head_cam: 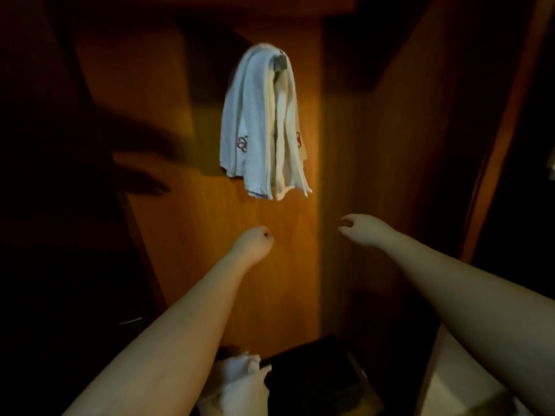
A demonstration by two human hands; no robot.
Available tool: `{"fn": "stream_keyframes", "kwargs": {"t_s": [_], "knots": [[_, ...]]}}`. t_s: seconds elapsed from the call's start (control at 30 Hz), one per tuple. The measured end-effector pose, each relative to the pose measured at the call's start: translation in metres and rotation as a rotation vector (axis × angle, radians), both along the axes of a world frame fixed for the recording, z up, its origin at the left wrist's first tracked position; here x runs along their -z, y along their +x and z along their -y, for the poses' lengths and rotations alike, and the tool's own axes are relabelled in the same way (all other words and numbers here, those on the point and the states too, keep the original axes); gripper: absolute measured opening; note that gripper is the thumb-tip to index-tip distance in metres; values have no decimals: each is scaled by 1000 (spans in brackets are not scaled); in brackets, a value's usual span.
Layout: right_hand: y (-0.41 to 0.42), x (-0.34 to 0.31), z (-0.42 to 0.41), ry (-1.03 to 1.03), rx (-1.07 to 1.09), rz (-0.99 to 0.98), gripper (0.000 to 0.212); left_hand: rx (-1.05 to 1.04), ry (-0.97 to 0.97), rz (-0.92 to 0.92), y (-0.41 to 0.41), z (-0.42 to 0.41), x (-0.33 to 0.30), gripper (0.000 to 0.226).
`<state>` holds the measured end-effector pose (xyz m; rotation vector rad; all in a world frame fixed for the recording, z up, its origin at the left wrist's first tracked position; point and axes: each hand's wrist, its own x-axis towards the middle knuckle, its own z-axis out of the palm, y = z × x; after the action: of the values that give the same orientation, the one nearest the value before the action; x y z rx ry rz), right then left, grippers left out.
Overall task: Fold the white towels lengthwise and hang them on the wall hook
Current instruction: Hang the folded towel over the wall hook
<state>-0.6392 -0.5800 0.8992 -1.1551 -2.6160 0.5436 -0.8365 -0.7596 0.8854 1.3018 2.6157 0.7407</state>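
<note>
Folded white towels (264, 121) hang draped over a hook (281, 57) on a wooden wall panel (186, 223), their loose ends dangling unevenly and small red marks showing near the lower edges. Below them, two bare forearms reach up toward the panel. The left hand (255, 243) and the right hand (359, 228) hang apart from the towels, fingers loosely curled, holding nothing. At the near bottom edge, more white cloth (240, 382) lies bunched beside a dark object (312, 376). The dim surroundings fall into deep shadow.
</note>
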Motion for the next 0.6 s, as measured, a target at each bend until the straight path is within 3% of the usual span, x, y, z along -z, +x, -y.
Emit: {"fn": "stream_keyframes", "kwargs": {"t_s": [0.13, 0.33, 0.47, 0.6], "knots": [[57, 47, 44, -29, 48, 77, 53, 167, -112, -24, 40, 18, 45, 38], [139, 140, 127, -151, 203, 160, 52, 365, -190, 153, 103, 68, 131, 39], [197, 206, 188, -231, 276, 243, 45, 525, -302, 110, 145, 100, 192, 32], [258, 272, 242, -322, 406, 290, 51, 689, -443, 169, 191, 124, 247, 32]]}}
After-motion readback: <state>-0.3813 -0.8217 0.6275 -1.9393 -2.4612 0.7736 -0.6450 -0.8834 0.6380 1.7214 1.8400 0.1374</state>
